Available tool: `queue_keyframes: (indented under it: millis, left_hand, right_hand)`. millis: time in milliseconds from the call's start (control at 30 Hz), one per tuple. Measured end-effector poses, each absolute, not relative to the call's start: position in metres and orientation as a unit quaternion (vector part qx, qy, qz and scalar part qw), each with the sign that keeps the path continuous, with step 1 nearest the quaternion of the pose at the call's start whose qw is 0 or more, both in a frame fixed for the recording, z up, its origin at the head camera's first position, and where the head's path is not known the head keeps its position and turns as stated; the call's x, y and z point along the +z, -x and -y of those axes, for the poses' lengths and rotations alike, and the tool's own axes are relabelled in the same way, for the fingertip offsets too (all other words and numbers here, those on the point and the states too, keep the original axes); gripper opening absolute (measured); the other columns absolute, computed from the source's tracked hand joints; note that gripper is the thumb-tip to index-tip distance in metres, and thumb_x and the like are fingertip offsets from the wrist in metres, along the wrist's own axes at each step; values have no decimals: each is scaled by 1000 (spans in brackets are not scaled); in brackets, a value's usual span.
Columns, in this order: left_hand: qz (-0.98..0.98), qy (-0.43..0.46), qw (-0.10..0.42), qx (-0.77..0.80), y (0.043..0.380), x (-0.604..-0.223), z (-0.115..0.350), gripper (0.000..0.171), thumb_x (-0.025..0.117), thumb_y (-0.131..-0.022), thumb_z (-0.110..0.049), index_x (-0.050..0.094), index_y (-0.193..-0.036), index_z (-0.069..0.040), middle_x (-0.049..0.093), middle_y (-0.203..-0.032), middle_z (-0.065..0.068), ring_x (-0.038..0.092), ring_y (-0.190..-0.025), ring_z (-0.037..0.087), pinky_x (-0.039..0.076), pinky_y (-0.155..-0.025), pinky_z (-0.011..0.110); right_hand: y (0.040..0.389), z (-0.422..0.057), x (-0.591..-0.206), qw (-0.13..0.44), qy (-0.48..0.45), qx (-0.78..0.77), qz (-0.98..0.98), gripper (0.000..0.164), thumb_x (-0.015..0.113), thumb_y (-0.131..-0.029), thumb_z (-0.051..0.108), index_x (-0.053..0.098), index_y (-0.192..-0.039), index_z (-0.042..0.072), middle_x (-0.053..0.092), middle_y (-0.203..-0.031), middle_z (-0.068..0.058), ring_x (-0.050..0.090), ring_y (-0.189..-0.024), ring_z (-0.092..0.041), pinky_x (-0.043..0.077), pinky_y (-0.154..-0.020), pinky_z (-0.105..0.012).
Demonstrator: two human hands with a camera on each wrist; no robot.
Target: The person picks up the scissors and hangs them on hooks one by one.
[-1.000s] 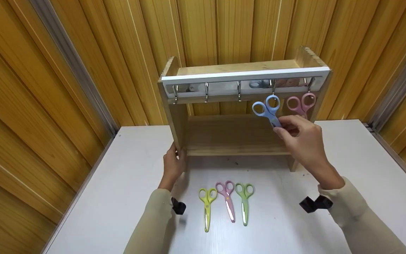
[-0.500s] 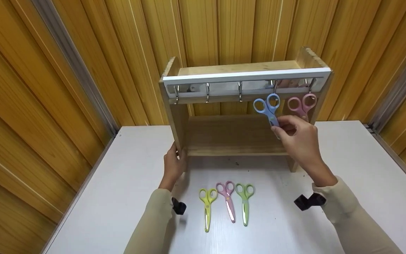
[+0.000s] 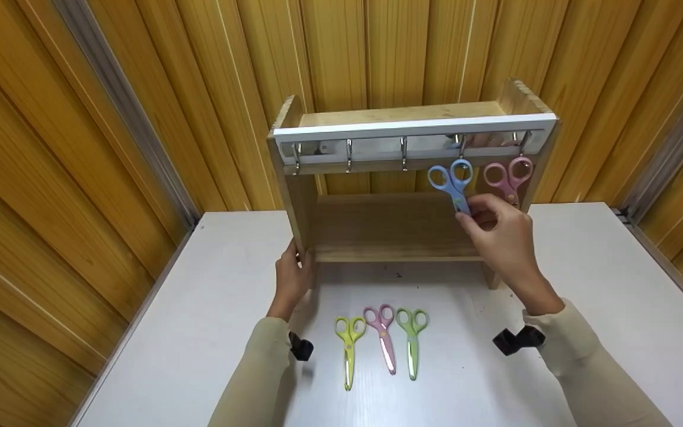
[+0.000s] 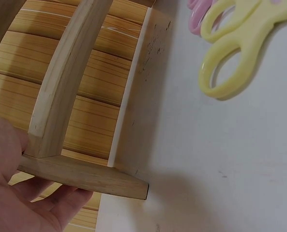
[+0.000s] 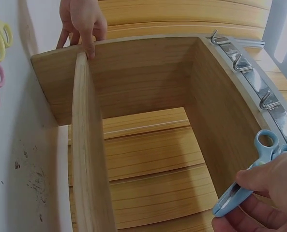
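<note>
My right hand (image 3: 504,234) pinches blue scissors (image 3: 459,197) by the blades, finger rings upward. Their right ring overlaps the tip of the second hook from the right (image 3: 462,145) on a wooden rack (image 3: 389,228). In the right wrist view, thumb and fingers close on the blades of the blue scissors (image 5: 236,195). Darker pink scissors (image 3: 507,187) hang at the rightmost hook, their blades hidden behind the hand. My left hand (image 3: 291,279) grips the rack's left side panel low down; in the left wrist view its fingers curl around that panel (image 4: 85,176).
Yellow scissors (image 3: 349,350), pink scissors (image 3: 385,338) and green scissors (image 3: 412,347) lie side by side on the white table (image 3: 460,391) before the rack. The shiny metal strip (image 3: 377,146) carries several hooks. A wood-plank wall (image 3: 395,53) stands close behind the rack.
My right wrist and forearm have shifted slightly left, and the blue scissors have moved a little right at the hook. Their reflection in the strip has mostly gone. The left hand stays put.
</note>
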State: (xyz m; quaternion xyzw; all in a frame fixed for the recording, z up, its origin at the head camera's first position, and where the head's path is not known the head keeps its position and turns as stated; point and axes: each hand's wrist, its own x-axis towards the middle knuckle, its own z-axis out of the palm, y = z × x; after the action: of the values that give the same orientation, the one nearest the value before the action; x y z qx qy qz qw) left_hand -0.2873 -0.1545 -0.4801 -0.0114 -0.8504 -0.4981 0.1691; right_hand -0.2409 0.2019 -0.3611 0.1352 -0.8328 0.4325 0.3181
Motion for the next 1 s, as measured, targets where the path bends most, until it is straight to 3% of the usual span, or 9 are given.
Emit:
queue_keyframes:
  millis: [500, 1000]
  left_hand:
    - [850, 13, 175, -497, 286, -480, 154, 51, 53, -108, -15, 40, -157, -6, 57, -147, 16, 65, -121, 29, 55, -100, 43]
    - [852, 25, 187, -488, 286, -480, 155, 49, 52, -107, -13, 43, -154, -2, 59, -143, 21, 66, -120, 35, 57, -96, 42]
  right_hand:
    - [246, -197, -366, 324, -140, 434, 829, 18, 76, -90, 3, 71, -107, -3, 72, -89, -13, 64, -75, -14, 49, -67, -8]
    - [248, -198, -368, 328, -141, 437, 825, 23, 77, -89, 2, 72, -111, -2, 72, -90, -12, 63, -74, -11, 49, -66, -9]
